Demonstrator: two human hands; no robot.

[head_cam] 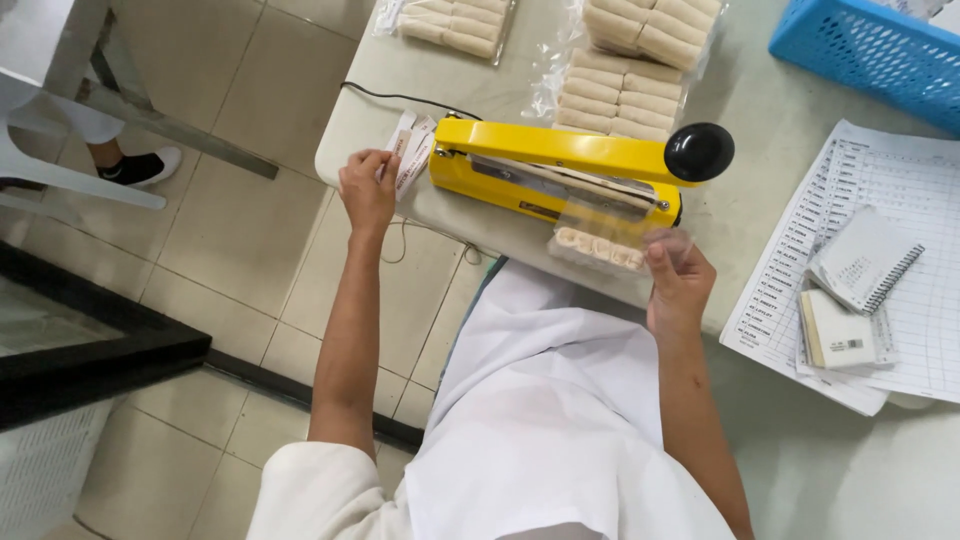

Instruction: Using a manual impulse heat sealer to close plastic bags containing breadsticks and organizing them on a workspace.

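A yellow heat sealer (545,170) with a black knob (699,152) stands on the table's near edge, its arm raised a little. My right hand (677,280) holds a clear bag of pale rolled biscuits (600,247) with the bag's open end lying in the sealer's jaw. My left hand (368,185) reaches to the table's left corner and pinches a small white paper slip (410,155) from a little pile beside the sealer.
Several clear packs of pale rolls (615,95) lie behind the sealer, more (452,22) at the far left. A blue basket (870,55) stands at the far right. Printed sheets (900,200) and two small notebooks (862,260) lie at the right. Another person's foot (140,168) is on the floor.
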